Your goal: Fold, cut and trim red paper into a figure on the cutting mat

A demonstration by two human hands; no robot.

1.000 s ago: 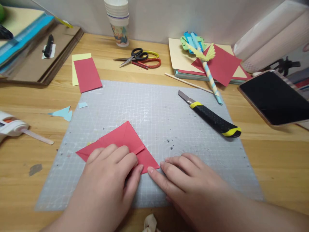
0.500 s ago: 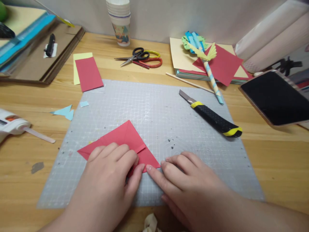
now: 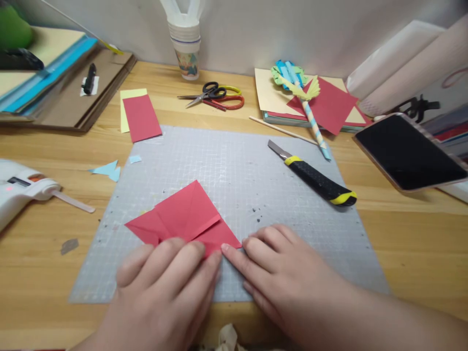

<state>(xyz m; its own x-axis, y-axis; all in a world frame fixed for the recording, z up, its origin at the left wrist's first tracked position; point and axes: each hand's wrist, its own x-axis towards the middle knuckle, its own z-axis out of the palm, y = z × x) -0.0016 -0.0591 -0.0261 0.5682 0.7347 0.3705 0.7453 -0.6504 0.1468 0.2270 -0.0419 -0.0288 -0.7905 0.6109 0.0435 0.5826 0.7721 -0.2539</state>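
Observation:
A folded red sheet of paper (image 3: 190, 207) with crease lines and a raised flap lies on the grey cutting mat (image 3: 204, 151). My left hand (image 3: 166, 282) is closed along the paper's near edge, fingers bent over it and the thumb beside the index finger. At the near right edge, my right hand (image 3: 281, 273) presses the paper with its index fingertip; its other fingers are curled in. Part of the paper's near side is hidden behind my left fingers. A black and yellow utility knife (image 3: 318, 180) rests on the mat, apart from both hands, its blade out.
Scissors (image 3: 208, 95), stacked paper cups (image 3: 188, 58) and red and yellow paper rectangles (image 3: 142, 117) are at the back. A glue gun (image 3: 25, 187) sits left near blue scraps (image 3: 107, 169). To the right are a paper flower (image 3: 310, 112), a thin stick (image 3: 281, 129) and a tablet (image 3: 413, 151).
My left hand has drawn back toward me along the paper, uncovering more of the flap. My right index finger stays at the near right edge. The camera view has shifted slightly.

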